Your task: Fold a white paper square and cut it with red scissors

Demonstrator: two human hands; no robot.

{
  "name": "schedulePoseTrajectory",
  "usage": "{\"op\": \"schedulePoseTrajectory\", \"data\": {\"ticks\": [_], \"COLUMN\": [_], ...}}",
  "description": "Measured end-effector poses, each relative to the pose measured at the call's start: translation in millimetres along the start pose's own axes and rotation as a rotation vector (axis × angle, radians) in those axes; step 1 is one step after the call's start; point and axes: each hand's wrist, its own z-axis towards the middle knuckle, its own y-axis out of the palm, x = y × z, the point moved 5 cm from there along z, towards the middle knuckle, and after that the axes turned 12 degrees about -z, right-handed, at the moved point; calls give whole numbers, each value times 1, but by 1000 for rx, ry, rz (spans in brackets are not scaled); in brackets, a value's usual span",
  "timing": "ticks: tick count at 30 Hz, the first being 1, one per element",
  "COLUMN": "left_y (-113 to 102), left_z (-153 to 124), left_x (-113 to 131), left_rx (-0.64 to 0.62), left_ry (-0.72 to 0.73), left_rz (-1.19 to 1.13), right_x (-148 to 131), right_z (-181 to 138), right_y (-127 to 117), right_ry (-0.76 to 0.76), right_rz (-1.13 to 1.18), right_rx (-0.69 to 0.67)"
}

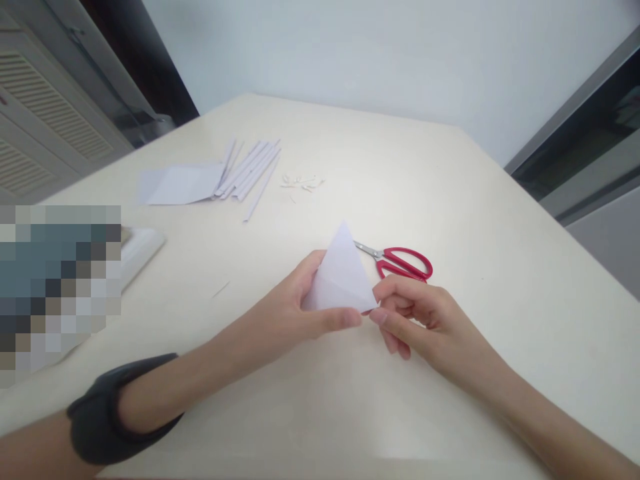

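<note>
While the left hand [295,313] clamps thumb and fingers on the left edge of the one folded paper triangle [343,273], the right hand [420,320] pinches its lower right corner. Bare table [500,280] lies open below the grip and to its right. One pair of red scissors [400,261] lies just beyond the right hand. One flat sheet [183,185] and a fan of paper strips [250,170], too overlapped to count, lie far beyond-left.
</note>
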Motion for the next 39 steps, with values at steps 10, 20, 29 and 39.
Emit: {"op": "schedulePoseTrajectory", "data": {"ticks": [10, 20, 29, 39], "left_y": [4, 11, -13, -4], "left_z": [-6, -9, -4, -3], "left_x": [0, -10, -23, -8], "left_rx": [-72, -173, 112, 110], "left_ry": [32, -68, -130, -38], "left_rz": [178, -68, -200, -89], "right_x": [4, 7, 5, 4], "right_z": [0, 2, -2, -1], "right_y": [-2, 1, -7, 1], "right_ry": [32, 123, 107, 139], "right_rz": [-70, 81, 128, 262], "right_rx": [50, 15, 59, -58]}}
